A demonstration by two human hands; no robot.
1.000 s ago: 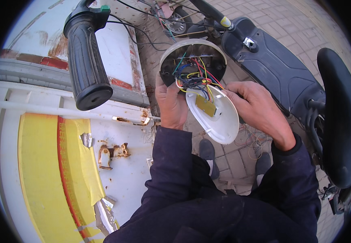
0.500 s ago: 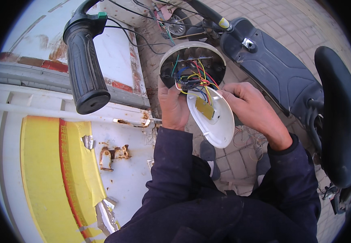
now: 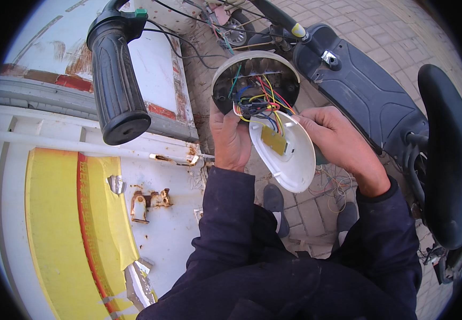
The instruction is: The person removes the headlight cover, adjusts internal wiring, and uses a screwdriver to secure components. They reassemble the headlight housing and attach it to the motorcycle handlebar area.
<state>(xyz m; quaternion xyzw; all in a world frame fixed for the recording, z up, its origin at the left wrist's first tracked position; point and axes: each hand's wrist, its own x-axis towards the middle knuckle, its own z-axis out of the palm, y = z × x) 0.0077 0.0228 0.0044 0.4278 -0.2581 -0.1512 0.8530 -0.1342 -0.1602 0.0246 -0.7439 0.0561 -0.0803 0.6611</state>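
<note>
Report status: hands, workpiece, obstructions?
Left hand at round, pale-rimmed black housing, grip partly hidden. Right hand holding white, teardrop-shaped cover by its edge, inside showing. Tangled multicoloured wires crowd the space between.

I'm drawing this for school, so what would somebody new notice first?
Probably the tangle of coloured wires near the top middle, running between a round dark housing and the white shell in the person's right grip. Next might come the big black ribbed handle at upper left, then the bright yellow sheet at lower left.
</note>
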